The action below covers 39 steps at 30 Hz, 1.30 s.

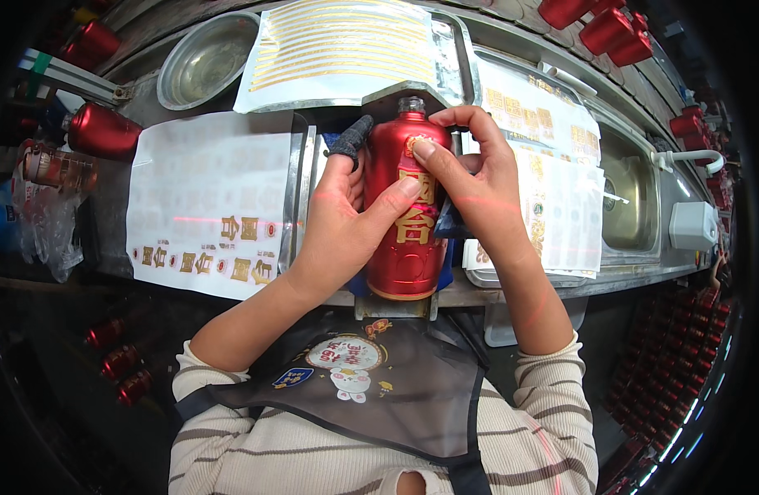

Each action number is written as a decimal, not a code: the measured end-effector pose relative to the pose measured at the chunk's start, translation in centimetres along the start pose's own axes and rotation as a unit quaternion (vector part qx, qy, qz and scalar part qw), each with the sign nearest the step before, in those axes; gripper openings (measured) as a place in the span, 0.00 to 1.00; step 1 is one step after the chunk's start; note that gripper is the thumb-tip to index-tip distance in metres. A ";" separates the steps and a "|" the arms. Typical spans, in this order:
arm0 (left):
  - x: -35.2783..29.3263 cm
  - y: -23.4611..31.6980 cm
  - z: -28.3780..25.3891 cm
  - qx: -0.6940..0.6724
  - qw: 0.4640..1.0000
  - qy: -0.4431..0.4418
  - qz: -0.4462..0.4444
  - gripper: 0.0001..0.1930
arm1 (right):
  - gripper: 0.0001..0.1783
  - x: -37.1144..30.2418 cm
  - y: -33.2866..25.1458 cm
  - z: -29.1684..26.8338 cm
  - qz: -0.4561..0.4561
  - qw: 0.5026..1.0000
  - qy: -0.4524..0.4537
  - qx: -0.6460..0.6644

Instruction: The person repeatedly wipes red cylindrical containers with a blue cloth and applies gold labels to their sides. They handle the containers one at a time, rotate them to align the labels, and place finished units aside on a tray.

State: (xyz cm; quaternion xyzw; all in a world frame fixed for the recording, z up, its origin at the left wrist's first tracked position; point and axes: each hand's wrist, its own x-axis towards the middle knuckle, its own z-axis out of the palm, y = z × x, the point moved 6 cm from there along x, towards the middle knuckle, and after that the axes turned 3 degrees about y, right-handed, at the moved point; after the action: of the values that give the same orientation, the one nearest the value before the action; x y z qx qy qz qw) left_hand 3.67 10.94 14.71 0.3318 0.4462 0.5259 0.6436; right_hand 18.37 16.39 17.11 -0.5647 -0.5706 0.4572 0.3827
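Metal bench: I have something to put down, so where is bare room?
The metal bench shows bare between the plastic bag and the left label sheet, and narrowly between that sheet and the metal bowl. Crowded: the middle, where the left hand and right hand are on the red bottle.

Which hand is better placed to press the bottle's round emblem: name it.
Probably the right hand: its thumb is at the emblem; the left hand has its thumb lower on the bottle.

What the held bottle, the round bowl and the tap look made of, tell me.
Bottle: probably glass under glossy red coating; neck looks clear, body gleams. Bowl: likely stainless steel, silvery with soft reflections. Tap: smooth, white, perhaps plastic, though painted metal could look alike.
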 end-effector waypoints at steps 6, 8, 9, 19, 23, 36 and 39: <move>0.1 -0.1 -0.3 -0.013 1.000 0.015 0.016 0.29 | 0.14 -0.2 0.2 -0.2 0.005 0.998 -0.010 0.068; 0.5 0.3 -0.3 -0.050 0.997 0.050 0.045 0.22 | 0.13 0.0 0.3 -0.4 -0.014 0.997 -0.011 0.080; 0.9 0.4 -0.4 -0.057 0.997 0.052 0.031 0.21 | 0.12 0.0 0.3 -0.4 -0.015 0.996 -0.014 0.085; 2.8 1.5 -0.1 -0.054 0.997 0.048 0.000 0.21 | 0.15 0.0 0.3 0.1 0.001 1.000 -0.003 0.025; 2.9 1.4 -0.3 -0.026 0.998 0.049 -0.012 0.22 | 0.15 0.0 0.1 0.1 -0.002 0.999 -0.009 0.051; 2.7 1.2 -0.4 -0.012 0.999 0.042 -0.015 0.25 | 0.17 -1.4 1.0 -0.8 0.023 0.992 -0.015 0.122; 0.2 -0.3 -1.4 -0.040 0.998 0.040 0.013 0.23 | 0.23 -3.9 2.1 -1.1 0.050 0.985 -0.003 0.164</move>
State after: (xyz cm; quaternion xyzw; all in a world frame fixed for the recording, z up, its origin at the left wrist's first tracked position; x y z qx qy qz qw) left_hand 2.53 11.01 13.88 0.2901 0.4457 0.5648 0.6310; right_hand 20.27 12.54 15.72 -0.5212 -0.4601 0.5644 0.4451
